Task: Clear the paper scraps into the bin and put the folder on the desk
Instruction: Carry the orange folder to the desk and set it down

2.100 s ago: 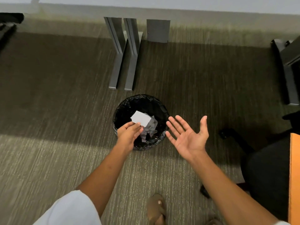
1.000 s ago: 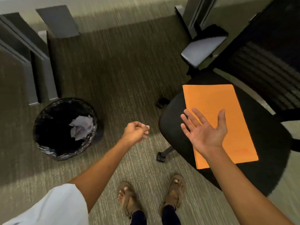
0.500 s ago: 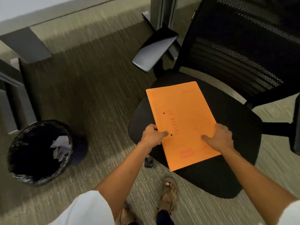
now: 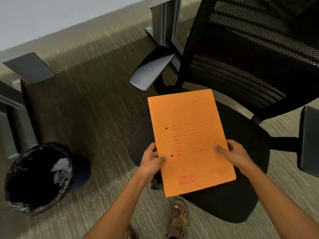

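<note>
An orange folder (image 4: 189,140) with red print and two punch holes is held above the black seat of an office chair (image 4: 241,195). My left hand (image 4: 151,159) grips its left edge, thumb on top. My right hand (image 4: 233,154) grips its right edge the same way. The folder is tilted, its far end raised toward the chair back. At the lower left stands a round bin (image 4: 36,180) with a black liner, and crumpled white paper scraps (image 4: 60,169) lie inside it.
The chair's mesh back (image 4: 250,49) and two armrests (image 4: 150,69) fill the right side. Grey metal desk legs (image 4: 165,19) stand at the top and at the far left. Carpet covers the floor, and my sandalled foot (image 4: 177,216) is below the folder.
My left hand let go of paper scraps over the bin. I turned right to the chair, both hands took the folder's edges, and the folder has since risen off the seat.
</note>
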Demonstrator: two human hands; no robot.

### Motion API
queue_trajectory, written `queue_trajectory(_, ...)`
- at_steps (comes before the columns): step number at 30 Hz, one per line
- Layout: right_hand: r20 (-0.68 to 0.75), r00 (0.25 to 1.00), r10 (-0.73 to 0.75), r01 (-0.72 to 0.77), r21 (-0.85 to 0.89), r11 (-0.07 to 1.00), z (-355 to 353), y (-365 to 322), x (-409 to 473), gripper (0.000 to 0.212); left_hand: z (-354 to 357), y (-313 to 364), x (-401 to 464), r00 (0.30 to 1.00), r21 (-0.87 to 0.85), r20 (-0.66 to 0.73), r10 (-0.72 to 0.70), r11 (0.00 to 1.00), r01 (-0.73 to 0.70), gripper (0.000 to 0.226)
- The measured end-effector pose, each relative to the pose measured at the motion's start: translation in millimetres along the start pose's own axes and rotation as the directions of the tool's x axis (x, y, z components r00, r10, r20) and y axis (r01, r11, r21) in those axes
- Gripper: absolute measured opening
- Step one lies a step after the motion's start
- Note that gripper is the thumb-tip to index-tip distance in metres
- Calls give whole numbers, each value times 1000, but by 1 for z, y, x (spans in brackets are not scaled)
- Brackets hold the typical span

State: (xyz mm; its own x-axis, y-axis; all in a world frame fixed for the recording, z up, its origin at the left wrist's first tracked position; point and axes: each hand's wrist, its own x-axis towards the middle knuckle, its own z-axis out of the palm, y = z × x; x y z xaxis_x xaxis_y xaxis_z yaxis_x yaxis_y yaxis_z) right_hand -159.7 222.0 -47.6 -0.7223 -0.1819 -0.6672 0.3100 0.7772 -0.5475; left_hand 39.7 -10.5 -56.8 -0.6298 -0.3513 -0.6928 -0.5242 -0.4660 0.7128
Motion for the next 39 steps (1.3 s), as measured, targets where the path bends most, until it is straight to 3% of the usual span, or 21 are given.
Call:
queue_trajectory(3,46,994,-96,84,224,971,-3,-16,-24,14,-13,16,-13,999,12,-3,32,999,-32,35)
queue_trajectory(12,-32,929,-370,344,448,825,-11,-123,-98,15,-71,123,-92,955,-49,-74,288,955,-292,30)
queue_trajectory(17,-30,854,-519,466,487,739,-23,-227,-161,13,-95,214,-165,863,-103,-177,474,863,-495,30)
queue_trajectory(23,-26,751,-660,569,533,626,-41,-315,-237,15,-113,287,-251,756,-158,-294,585,750,-642,33)
queue_trajectory(30,86,668,-739,582,558,592,-52,-364,-316,21,-130,321,-343,680,-179,-446,582,686,-705,43)
queue_trajectory(35,111,627,-771,610,545,575,-59,-386,-367,21,-132,327,-402,649,-163,-573,500,707,-688,46)
queue_trajectory(39,93,586,-805,654,531,538,-58,-392,-396,36,-135,327,-437,635,-191,-626,452,701,-687,44)
